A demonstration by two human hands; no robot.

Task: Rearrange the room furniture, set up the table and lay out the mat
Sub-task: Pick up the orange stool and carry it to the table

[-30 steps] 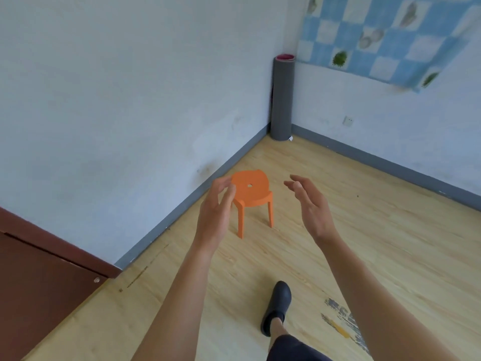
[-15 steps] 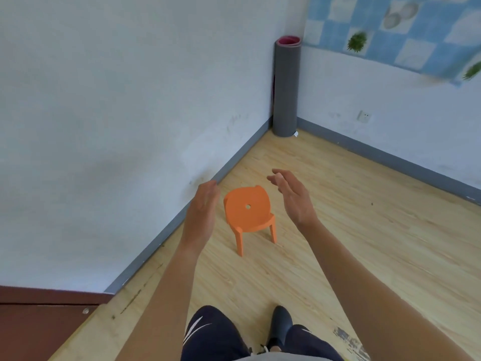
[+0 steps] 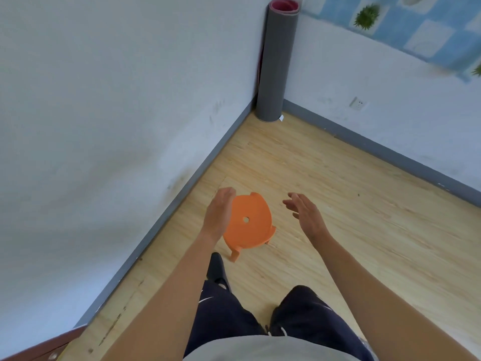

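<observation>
An orange stool [image 3: 247, 225] stands upright on the wood floor [image 3: 351, 243], near the left wall [image 3: 104, 113] and just ahead of the person's knees. Its round seat has a small hole in the middle.

The left hand [image 3: 218, 212] is at the stool's 9 o'clock. Its grip is slack, with relaxed, slightly bent fingers and nothing in it. From the head view the hand overlaps the seat's rim, and whether it touches the rim cannot be told.

The right hand [image 3: 305, 214] is at the stool's 3 o'clock, apart from the seat. Its grip is wide, with spread fingers, and it holds nothing.

At 12 o'clock, well beyond the stool, a rolled grey mat [image 3: 276, 66] with a pink inner layer stands on end in the room's corner.

At 2 o'clock a blue checked cloth [image 3: 416, 29] hangs on the far wall, with a socket [image 3: 358, 103] below it.

A black shoe [image 3: 216, 267] rests on the floor at the stool's 7 o'clock, just beside one leg.
</observation>
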